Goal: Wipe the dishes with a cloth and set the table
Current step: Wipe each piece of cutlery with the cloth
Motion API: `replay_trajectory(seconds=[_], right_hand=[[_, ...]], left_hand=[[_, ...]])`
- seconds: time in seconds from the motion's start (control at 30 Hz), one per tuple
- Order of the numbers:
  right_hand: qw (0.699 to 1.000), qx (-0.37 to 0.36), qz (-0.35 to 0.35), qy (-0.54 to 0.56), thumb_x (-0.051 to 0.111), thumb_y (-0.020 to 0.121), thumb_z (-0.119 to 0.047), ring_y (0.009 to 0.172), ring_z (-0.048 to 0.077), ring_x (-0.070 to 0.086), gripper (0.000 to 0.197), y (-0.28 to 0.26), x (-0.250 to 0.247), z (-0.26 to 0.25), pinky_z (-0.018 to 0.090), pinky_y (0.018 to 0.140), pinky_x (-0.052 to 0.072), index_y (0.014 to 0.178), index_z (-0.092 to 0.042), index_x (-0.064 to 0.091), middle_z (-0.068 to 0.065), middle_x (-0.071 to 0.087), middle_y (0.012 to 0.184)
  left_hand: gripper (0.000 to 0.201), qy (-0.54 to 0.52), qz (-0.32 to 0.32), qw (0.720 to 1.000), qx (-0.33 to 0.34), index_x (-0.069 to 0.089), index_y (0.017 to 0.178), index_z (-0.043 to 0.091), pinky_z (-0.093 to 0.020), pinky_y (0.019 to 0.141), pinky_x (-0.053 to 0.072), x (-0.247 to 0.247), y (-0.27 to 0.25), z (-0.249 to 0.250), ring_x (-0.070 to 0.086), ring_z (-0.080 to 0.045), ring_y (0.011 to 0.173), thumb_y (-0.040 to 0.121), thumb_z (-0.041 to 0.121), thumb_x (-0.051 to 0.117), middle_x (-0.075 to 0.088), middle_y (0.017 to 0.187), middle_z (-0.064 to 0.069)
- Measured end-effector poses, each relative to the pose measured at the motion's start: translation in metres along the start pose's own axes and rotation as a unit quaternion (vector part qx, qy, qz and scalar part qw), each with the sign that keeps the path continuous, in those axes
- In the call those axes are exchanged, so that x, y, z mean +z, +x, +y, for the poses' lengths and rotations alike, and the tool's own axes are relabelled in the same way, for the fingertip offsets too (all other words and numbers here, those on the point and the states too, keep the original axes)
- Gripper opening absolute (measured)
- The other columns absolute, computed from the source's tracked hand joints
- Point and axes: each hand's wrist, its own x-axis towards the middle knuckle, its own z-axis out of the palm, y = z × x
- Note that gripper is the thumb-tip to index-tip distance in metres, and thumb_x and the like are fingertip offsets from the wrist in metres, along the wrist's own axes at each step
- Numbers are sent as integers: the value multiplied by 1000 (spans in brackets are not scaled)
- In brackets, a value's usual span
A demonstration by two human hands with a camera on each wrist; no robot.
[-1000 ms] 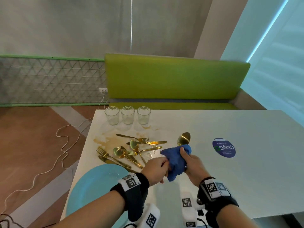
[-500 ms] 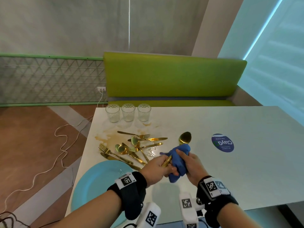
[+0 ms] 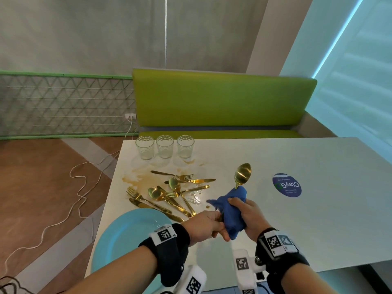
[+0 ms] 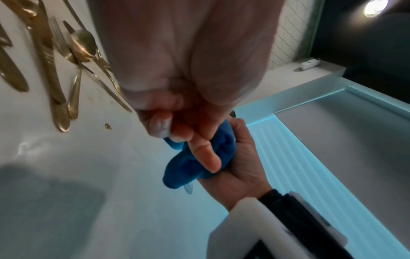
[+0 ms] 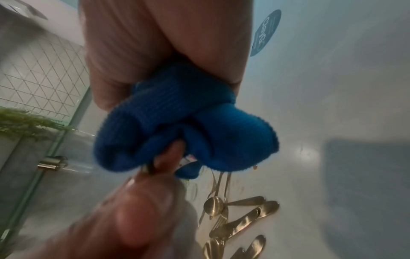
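The white worktop (image 3: pixel 265 158) carries three clear glasses (image 3: pixel 165 146) in a row at its 11 o'clock corner, standing upright just beside one another. Below them, toward 9 o'clock, a brownish spill (image 3: pixel 135 177) stains the surface, and a heap of gold cutlery (image 3: pixel 169 192), forks, spoons and knives, lies crossed over itself. A light blue plate (image 3: pixel 127 234) sits at 7 o'clock, near the edge. A round blue sticker (image 3: pixel 286 185) lies flat toward 3 o'clock.
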Motion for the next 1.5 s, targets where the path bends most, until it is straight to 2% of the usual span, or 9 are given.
replay_trajectory(seconds=[0.23,0.33,0.4,0.5,0.83,1.03,1.2,1.37,1.5], right_hand=[[981,-21,-34,-190,64,85,-21,90,36,65,14,-6,-5,7,48,88,53,83,-7,64,21,69,91],[971,-7,-55,-232,64,84,-25,92,40,65,18,-4,-11,11,52,88,52,84,-7,62,24,69,94],[959,1,-75,-274,64,84,-26,87,32,65,15,-5,-11,12,42,85,54,78,-12,60,16,69,89],[929,6,-109,-355,65,83,-31,79,18,58,18,-4,-6,12,29,77,49,72,-20,57,3,63,80],[878,25,-165,-448,70,76,-37,83,16,56,30,-1,3,39,32,84,50,87,-12,58,4,61,88],[845,41,-189,-498,71,75,-36,72,9,53,20,-2,-18,44,17,63,41,68,-26,55,-5,59,77],[884,36,-48,-464,70,80,-30,56,7,42,37,6,-42,34,18,50,32,57,-18,44,-4,46,60],[906,31,-5,-422,69,80,-34,78,22,54,29,19,-54,21,29,69,42,85,-7,62,6,60,82],[916,32,7,-399,69,81,-34,81,23,55,32,22,-61,18,28,70,41,93,-5,62,8,61,87]], left_hand=[[12,140,-40,988,-52,62,97,19,-19,70,40,-5,7,-10,53,-10,84,85,20,63,61,95,2],[14,148,73,983,-75,59,104,16,-18,66,42,-22,13,-12,55,-11,83,91,21,55,62,97,1],[18,72,181,979,-61,58,107,13,-17,59,40,-28,19,-14,52,-7,73,95,23,50,63,96,0],[17,-31,207,975,-70,59,103,15,-20,61,39,-23,27,-17,48,-10,72,95,28,49,62,91,0],[9,-156,250,950,-99,60,79,10,-20,55,35,-9,40,-37,44,-11,63,86,15,63,57,70,0],[20,-180,341,916,-114,60,67,13,-29,66,41,-32,50,-40,49,-17,70,86,20,60,58,75,-5],[23,-90,336,920,-178,62,69,13,-30,78,40,-46,49,-62,51,-23,82,87,28,59,59,77,-5],[21,5,276,931,-239,63,77,11,-27,81,42,-18,53,-92,57,-24,87,89,27,57,67,93,-9],[27,83,244,926,-278,70,95,7,-29,82,48,2,54,-98,63,-25,91,88,28,54,71,101,-9]])
